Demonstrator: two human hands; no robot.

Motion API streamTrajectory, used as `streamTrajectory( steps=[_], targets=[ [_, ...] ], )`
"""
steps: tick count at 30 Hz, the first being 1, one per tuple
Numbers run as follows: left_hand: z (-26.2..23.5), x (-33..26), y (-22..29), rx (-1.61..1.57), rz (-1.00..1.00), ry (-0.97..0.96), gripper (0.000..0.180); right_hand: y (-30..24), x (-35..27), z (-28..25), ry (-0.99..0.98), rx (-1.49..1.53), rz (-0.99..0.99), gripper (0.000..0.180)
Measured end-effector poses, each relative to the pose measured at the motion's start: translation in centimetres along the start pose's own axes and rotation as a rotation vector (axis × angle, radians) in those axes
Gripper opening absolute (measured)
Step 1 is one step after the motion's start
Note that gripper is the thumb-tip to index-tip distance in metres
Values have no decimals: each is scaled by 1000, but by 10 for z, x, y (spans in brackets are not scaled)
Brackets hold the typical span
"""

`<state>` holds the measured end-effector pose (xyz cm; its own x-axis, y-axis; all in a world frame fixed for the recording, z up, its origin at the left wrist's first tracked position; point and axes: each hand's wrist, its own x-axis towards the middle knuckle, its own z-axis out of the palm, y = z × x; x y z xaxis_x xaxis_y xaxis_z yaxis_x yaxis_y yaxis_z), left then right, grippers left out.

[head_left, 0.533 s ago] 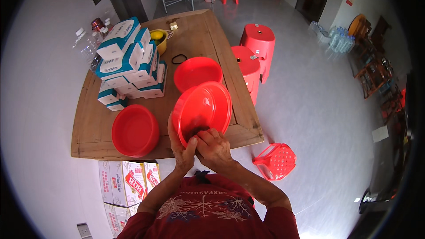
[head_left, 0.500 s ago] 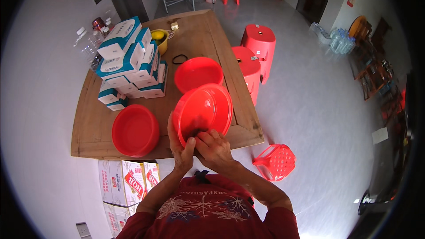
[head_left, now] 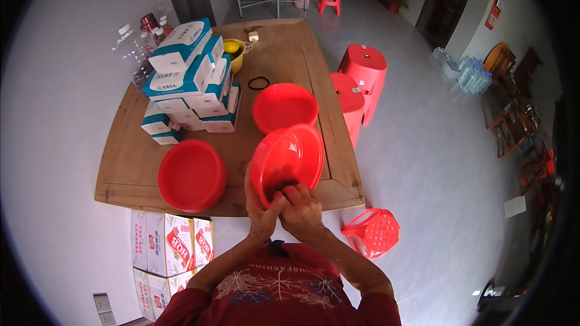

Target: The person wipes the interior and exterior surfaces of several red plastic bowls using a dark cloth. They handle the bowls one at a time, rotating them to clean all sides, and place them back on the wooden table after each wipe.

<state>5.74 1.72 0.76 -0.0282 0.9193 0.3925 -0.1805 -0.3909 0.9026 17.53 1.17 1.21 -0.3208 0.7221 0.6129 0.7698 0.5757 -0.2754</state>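
Note:
Above the table's near edge, a round red plastic basin (head_left: 296, 156) is tilted up on its side, its inside facing right and up. My left hand (head_left: 261, 214) grips it from the left, fingers behind its outer wall and thumb at the lower rim. My right hand (head_left: 301, 210) is closed over that lower rim, its knuckles up and fingers bent inward. A dark patch lies by those fingertips; I cannot tell whether it is shadow or some small thing. Just behind sits a second red basin (head_left: 285, 106), and a third red basin (head_left: 192, 175) rests at the near left.
White-and-teal tissue boxes (head_left: 193, 81) are stacked on the wooden table (head_left: 241, 160), with plastic bottles (head_left: 136, 51) behind. A yellow bowl (head_left: 237, 61) and a black loop (head_left: 259, 83) lie farther back. Red stools (head_left: 364, 69) stand at the right; cartons (head_left: 172, 244) are stacked below left.
The whole view has shifted slightly. The held basin has turned a little more onto its side, and my right hand has moved slightly along the lower rim.

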Motion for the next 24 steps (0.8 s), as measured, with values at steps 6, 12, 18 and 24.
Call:
streamTrajectory(
  steps=[6,12,18,24],
  targets=[
    [-15,3,5,-81,-47,119,63,27,-2,-19,-305,420,-114,32],
    [-12,11,15,69,-120,-58,53,68,7,-33,-214,-342,-124,32],
    [-5,10,7,-164,-400,-124,50,43,45,-40,41,-242,-196,34],
    [-5,22,14,-191,-354,-138,51,58,51,-31,-1,-378,-74,38]
  ],
)
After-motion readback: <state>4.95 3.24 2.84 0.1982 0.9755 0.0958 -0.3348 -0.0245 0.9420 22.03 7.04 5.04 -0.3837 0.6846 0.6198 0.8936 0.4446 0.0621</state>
